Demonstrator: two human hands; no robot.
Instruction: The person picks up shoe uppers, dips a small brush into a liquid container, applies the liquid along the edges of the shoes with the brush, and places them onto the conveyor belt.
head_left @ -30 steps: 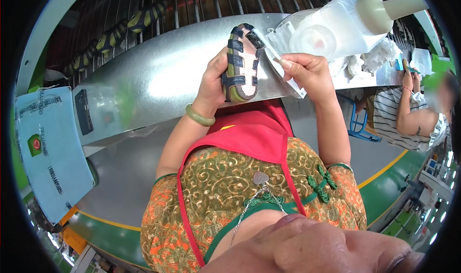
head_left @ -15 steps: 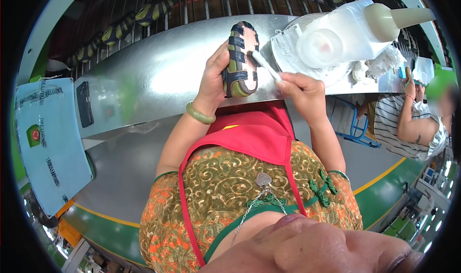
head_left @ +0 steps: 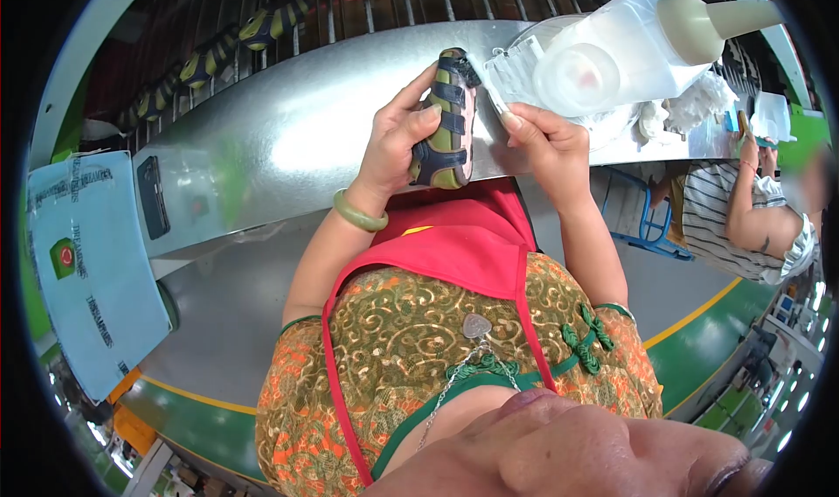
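In the head view, the left hand (head_left: pixel 393 143) clasps one strapped shoe (head_left: pixel 448 134) above the bench (head_left: pixel 306 121); the right hand (head_left: pixel 558 143) pinches one white brush (head_left: pixel 491 88) at its far end, apparently mid-brushing, so the next stroke calls for a steady hold. Beyond are one bottle (head_left: pixel 634 47) and at least three racked shoes (head_left: pixel 273 23).

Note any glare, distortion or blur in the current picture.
Head view: white glare on the metal table, left of the shoe; head view: fisheye bending, black corners; head view: shoe fairly sharp, but the co-worker in stripes has a smeared-looking head.
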